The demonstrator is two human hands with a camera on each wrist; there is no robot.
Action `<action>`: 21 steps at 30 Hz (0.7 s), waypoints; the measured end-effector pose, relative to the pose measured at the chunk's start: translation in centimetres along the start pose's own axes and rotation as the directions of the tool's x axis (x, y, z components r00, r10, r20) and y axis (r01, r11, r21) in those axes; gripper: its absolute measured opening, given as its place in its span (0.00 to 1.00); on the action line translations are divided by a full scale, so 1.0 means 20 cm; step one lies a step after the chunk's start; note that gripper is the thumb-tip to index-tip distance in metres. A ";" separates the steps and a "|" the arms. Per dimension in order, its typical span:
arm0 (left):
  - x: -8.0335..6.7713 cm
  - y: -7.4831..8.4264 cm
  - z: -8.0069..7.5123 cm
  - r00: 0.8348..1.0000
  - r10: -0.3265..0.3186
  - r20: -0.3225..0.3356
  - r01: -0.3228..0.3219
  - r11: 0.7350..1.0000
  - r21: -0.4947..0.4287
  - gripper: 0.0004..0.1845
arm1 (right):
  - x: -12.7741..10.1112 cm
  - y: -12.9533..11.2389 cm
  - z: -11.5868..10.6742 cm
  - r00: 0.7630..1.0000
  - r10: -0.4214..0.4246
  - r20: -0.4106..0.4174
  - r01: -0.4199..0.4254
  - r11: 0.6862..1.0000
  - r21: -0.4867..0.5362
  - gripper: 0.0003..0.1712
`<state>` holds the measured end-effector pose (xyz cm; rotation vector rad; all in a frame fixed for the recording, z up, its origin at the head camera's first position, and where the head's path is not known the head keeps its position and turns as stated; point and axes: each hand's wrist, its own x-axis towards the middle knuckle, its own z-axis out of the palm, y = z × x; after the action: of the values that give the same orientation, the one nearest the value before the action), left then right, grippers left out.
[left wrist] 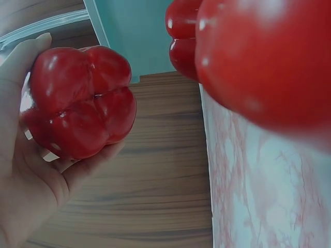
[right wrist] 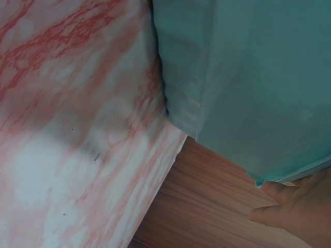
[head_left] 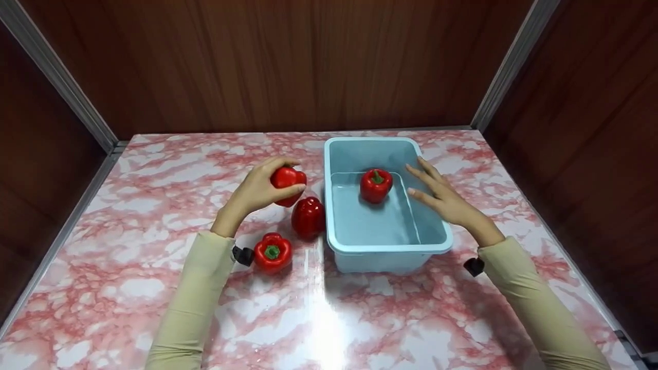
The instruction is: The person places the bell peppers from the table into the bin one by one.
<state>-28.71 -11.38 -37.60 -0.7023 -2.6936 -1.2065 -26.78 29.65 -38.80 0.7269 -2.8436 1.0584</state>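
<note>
My left hand (head_left: pixel 259 189) grips a red bell pepper (head_left: pixel 287 180) a little above the marble table, just left of the light blue tub (head_left: pixel 339 246). In the left wrist view that pepper (left wrist: pixel 77 101) fills my palm (left wrist: pixel 26 191). Two more red peppers lie on the table: one (head_left: pixel 308 217) against the tub's left wall, one (head_left: pixel 272 252) near my left wrist. Another pepper (head_left: pixel 376 185) sits inside the tub. My right hand (head_left: pixel 437 192) is open, fingers straight, over the tub's right rim. The right wrist view shows the tub's outer wall (right wrist: pixel 248 82) and fingertips (right wrist: pixel 279 201).
The pink-and-white marble table (head_left: pixel 154 288) is boxed in by dark wood panels at the back and both sides, with metal corner strips (head_left: pixel 56 77). The tub stands right of centre, its bottom looking watery.
</note>
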 end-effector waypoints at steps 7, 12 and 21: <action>0.00 0.00 0.00 1.000 0.013 -0.004 -0.013 1.000 -0.006 0.31 | 0.00 0.00 0.00 1.000 -0.005 0.001 0.005 1.000 -0.002 0.33; 0.01 0.01 0.00 1.000 0.013 -0.004 -0.013 1.000 -0.002 0.32 | 0.01 0.00 0.00 1.000 -0.003 0.001 0.003 1.000 -0.010 0.33; 0.02 0.02 -0.01 1.000 0.016 0.001 -0.016 1.000 0.000 0.32 | 0.00 -0.01 0.00 1.000 0.010 -0.001 -0.010 1.000 -0.013 0.33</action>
<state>-28.84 -11.15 -37.21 -0.7233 -2.6837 -1.2021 -26.77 29.53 -38.72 0.7123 -2.8535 1.0408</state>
